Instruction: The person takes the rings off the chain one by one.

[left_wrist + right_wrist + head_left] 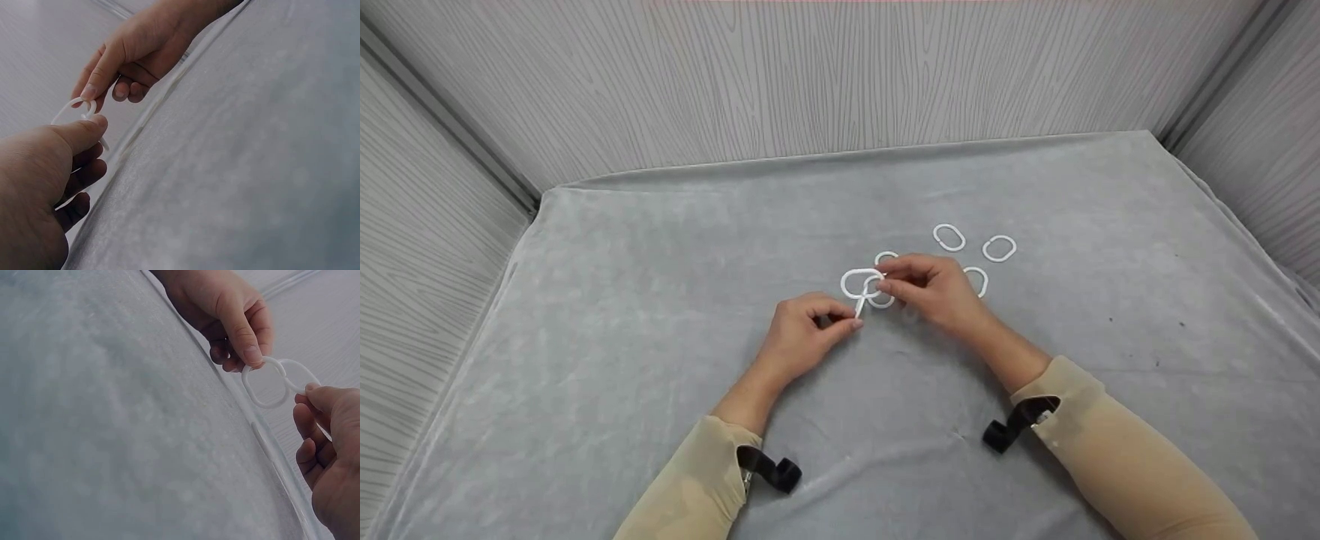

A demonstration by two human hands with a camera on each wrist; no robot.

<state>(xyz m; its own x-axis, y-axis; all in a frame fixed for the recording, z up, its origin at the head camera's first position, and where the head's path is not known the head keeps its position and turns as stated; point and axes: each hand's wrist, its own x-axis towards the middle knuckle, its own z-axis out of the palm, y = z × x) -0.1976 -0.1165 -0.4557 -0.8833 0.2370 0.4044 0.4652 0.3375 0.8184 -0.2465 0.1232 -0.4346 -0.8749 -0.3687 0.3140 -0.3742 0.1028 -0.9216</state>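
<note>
Over the grey cloth, both hands meet at two white oval plastic rings, like shower curtain rings, which cross each other as if hooked together. My left hand [806,330] pinches one ring [267,405] between thumb and fingers; in the head view it stands nearly edge-on. The second ring [851,272] is pinched by my right hand [941,294] at its right end and lies flatter in that view. In the left wrist view, the left thumb covers part of the crossing. The right wrist view shows the left hand's ring as a full loop.
Several similar rings lie on the cloth: one ring [949,238] and another ring [1000,248] farther back, a ring [980,281] partly behind the right hand, and others under the held pair. Grey cloth [660,247] covers the table; wood-patterned panels [840,75] stand around it.
</note>
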